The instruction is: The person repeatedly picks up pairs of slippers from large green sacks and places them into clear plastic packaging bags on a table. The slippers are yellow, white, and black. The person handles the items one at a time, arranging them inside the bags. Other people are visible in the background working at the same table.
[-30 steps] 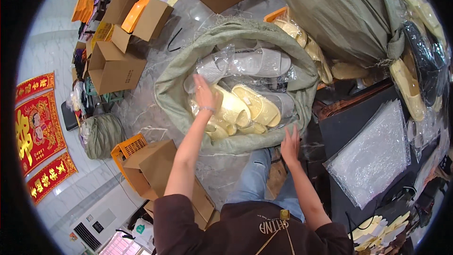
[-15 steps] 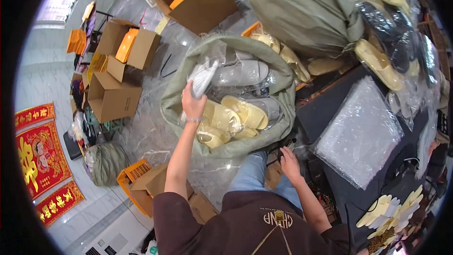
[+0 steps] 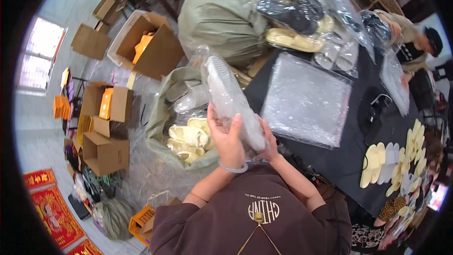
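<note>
A light grey slipper (image 3: 229,89) in a clear plastic bag is up in front of my chest, tilted with its ribbed sole side showing. My left hand (image 3: 228,137) grips its left edge, thumb on top. At the lower end, my right hand (image 3: 270,142) closes on the slipper's right side, its fingers partly hidden. Behind and to the left stands an open green sack (image 3: 153,130). Bagged cream slippers (image 3: 188,135) and bagged grey slippers (image 3: 192,99) lie inside it.
On the black table (image 3: 306,160) at the right lie a stack of clear plastic bags (image 3: 306,101), bagged slippers (image 3: 295,40) and unbagged slippers (image 3: 373,165). A co-worker (image 3: 415,49) is at the far right. Cardboard boxes (image 3: 106,153) and a full green sack (image 3: 222,19) stand around.
The bagged grey slipper has come up out of the sack in my left hand. My right hand has risen from my lap onto it. The view has turned right, toward the table.
</note>
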`<act>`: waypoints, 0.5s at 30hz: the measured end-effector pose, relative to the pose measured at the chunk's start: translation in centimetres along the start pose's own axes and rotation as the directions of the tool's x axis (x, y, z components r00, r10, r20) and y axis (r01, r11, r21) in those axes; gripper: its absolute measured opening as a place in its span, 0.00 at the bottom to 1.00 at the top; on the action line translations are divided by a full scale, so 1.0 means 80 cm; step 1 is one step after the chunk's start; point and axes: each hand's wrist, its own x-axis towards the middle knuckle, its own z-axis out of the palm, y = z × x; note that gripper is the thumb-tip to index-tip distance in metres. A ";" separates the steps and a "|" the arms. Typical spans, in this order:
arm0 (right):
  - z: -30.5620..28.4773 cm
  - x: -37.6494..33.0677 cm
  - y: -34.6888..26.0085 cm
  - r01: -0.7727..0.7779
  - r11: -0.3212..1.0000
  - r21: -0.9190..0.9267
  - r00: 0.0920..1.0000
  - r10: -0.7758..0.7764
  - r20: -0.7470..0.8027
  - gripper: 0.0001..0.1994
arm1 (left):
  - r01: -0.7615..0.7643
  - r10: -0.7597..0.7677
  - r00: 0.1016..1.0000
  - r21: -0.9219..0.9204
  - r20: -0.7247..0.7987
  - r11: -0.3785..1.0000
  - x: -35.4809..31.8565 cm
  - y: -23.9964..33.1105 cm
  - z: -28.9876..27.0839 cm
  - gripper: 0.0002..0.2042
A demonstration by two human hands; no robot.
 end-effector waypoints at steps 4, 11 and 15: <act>-0.110 -0.040 -0.055 0.497 0.331 -0.802 0.799 -0.536 0.273 0.30 | -0.005 0.007 0.975 -0.009 0.220 1.000 -0.056 -0.036 0.087 0.36; -0.274 -0.058 -0.143 0.196 0.980 -0.017 0.896 -0.186 -0.403 0.26 | -0.021 -0.030 0.918 0.123 0.396 0.992 -0.097 -0.178 0.225 0.36; -0.364 -0.046 -0.172 0.136 0.922 -0.364 0.791 -0.322 -0.521 0.28 | -0.127 -0.131 0.826 0.408 0.548 0.904 -0.107 -0.224 0.211 0.32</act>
